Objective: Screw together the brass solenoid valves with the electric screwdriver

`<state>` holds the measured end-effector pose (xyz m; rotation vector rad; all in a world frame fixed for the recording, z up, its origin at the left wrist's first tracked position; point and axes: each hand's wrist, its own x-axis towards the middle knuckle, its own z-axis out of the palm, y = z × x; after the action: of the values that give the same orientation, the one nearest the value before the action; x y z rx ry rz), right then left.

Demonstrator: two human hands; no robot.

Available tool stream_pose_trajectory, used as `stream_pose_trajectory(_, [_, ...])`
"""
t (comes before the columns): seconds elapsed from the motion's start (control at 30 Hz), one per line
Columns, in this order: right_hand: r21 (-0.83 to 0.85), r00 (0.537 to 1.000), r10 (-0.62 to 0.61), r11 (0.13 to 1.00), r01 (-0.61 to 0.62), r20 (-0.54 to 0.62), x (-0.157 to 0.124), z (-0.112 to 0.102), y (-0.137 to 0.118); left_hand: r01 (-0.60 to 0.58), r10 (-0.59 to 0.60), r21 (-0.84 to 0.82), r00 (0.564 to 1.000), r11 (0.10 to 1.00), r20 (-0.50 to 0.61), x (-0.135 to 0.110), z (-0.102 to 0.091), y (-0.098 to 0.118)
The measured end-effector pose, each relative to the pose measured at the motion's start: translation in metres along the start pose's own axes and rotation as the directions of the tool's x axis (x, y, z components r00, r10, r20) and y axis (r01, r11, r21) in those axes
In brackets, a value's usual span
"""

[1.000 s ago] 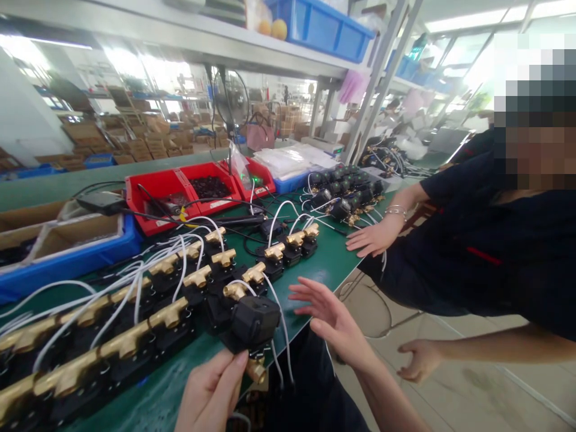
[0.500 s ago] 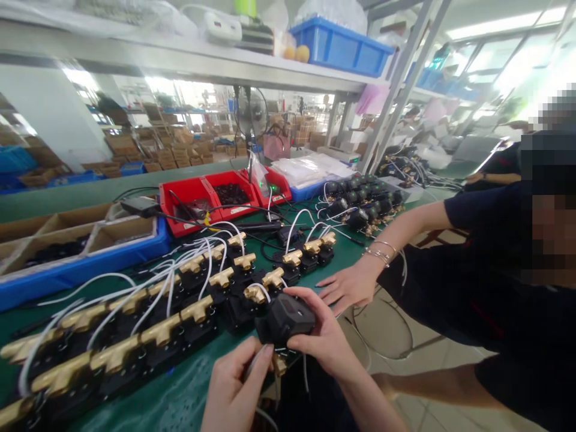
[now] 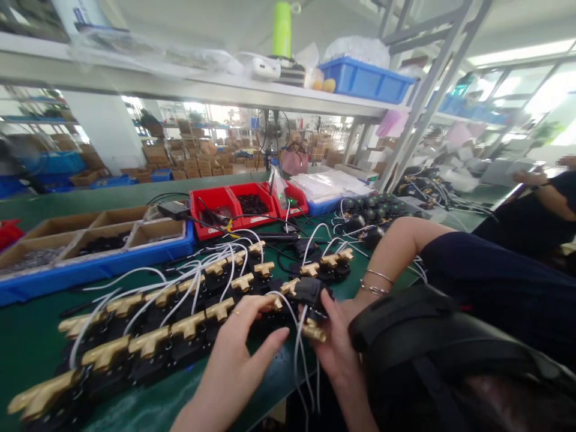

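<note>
My right hand is closed round a black valve actuator with a brass fitting and a white wire, held just above the green bench's front edge. My left hand is open, fingers stretched out, its index fingertip touching the near end of the rows of brass valves on black bodies with white wires. A co-worker leans in from the right: a braceleted forearm reaches toward the held valve, and a dark-haired head hides the lower right.
Red bins and a blue tray of cardboard compartments stand behind the valves. More black actuators lie at the right rear. An overhead shelf carries a blue bin and a green bottle. Another person sits far right.
My right hand has taken the black valve over from my left, which let go and now reaches open to the valve rows. The co-worker has leaned in close; the view tilted up.
</note>
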<state>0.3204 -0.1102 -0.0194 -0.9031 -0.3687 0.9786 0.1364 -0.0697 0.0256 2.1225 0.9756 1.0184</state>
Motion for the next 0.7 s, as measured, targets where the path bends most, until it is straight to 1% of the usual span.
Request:
stream_pose_trajectory(0.07, [0.05,0.999,-0.037,0.998,0.038,-0.036,-0.011,0.016,0.018,0.071,-0.06,-0.113,0.993,0.991,0.102,-0.001,0.012,0.006])
stream_pose_trajectory(0.1, [0.06,0.997,-0.055,0.996,0.058,-0.044,-0.015,0.022,0.022,0.077,-0.061,-0.143,0.992,0.987,0.112,-0.004,0.019,0.008])
stream_pose_trajectory(0.17, [0.056,0.996,-0.079,0.995,0.081,-0.037,-0.018,0.03,0.022,0.064,-0.052,-0.178,0.996,0.982,0.07,-0.012,0.031,0.008])
stream_pose_trajectory(0.27, [0.028,0.995,-0.099,0.995,0.099,0.028,-0.011,0.033,0.005,0.076,-0.082,-0.231,0.996,0.97,-0.016,-0.024,0.039,0.004])
stream_pose_trajectory(0.33, [0.003,0.99,-0.107,0.994,0.107,0.089,-0.005,0.032,-0.008,0.087,-0.102,-0.233,0.993,0.969,-0.054,-0.028,0.039,-0.002])
stream_pose_trajectory(0.4, [-0.021,0.984,-0.11,0.993,0.114,0.138,-0.002,0.03,-0.014,0.057,-0.072,-0.195,0.995,0.979,-0.07,-0.029,0.037,-0.009])
stream_pose_trajectory(0.47, [-0.037,0.979,-0.113,0.992,0.121,0.171,-0.002,0.028,-0.013,0.025,-0.037,-0.157,0.997,0.987,-0.069,-0.03,0.034,-0.017])
stream_pose_trajectory(0.57, [-0.044,0.97,-0.113,0.991,0.125,0.215,-0.01,0.024,-0.005,0.017,-0.025,-0.143,0.999,0.99,-0.049,-0.034,0.031,-0.025])
stream_pose_trajectory(0.7, [-0.055,0.952,-0.078,0.994,0.099,0.296,-0.029,0.029,0.001,0.065,-0.058,-0.173,0.997,0.983,0.046,-0.051,0.031,-0.034])
